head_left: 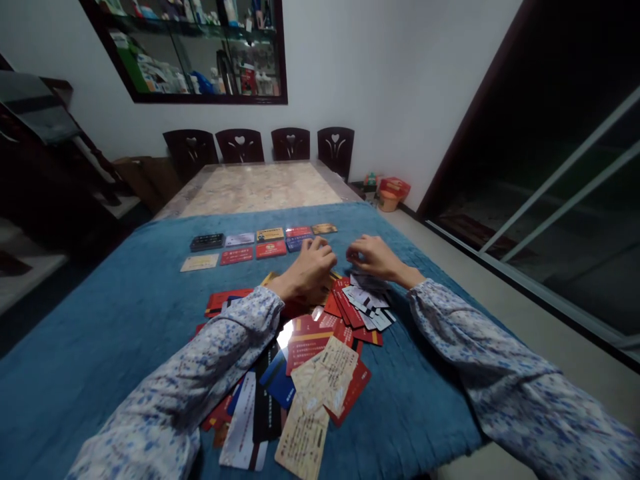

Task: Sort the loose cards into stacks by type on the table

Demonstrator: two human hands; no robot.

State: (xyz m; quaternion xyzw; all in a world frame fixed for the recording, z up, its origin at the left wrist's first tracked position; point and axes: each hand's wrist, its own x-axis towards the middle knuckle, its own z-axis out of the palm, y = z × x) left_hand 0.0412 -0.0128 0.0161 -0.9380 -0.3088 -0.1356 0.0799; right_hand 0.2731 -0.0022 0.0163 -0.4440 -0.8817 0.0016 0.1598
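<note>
A loose pile of plastic cards, red, blue, black, white and beige, spreads over the blue cloth [400, 400] between my forearms. My left hand [311, 268] is over the far side of the pile with its fingers curled down; anything in them is hidden. To its right, my right hand [375, 257] has its fingertips pinched together above some white cards [370, 300], and I cannot make out what they hold. Beige cards [305, 433] lie on top at the near end. Beyond my left hand, small card stacks stand in two rows, including a black stack [207, 241] and a red card [271, 249].
The cloth covers the near part of a marble-patterned table [260, 183]. Several dark chairs [240, 145] line its far end. A red and orange container [393, 193] stands on the floor at the far right, near a glass door [555, 167].
</note>
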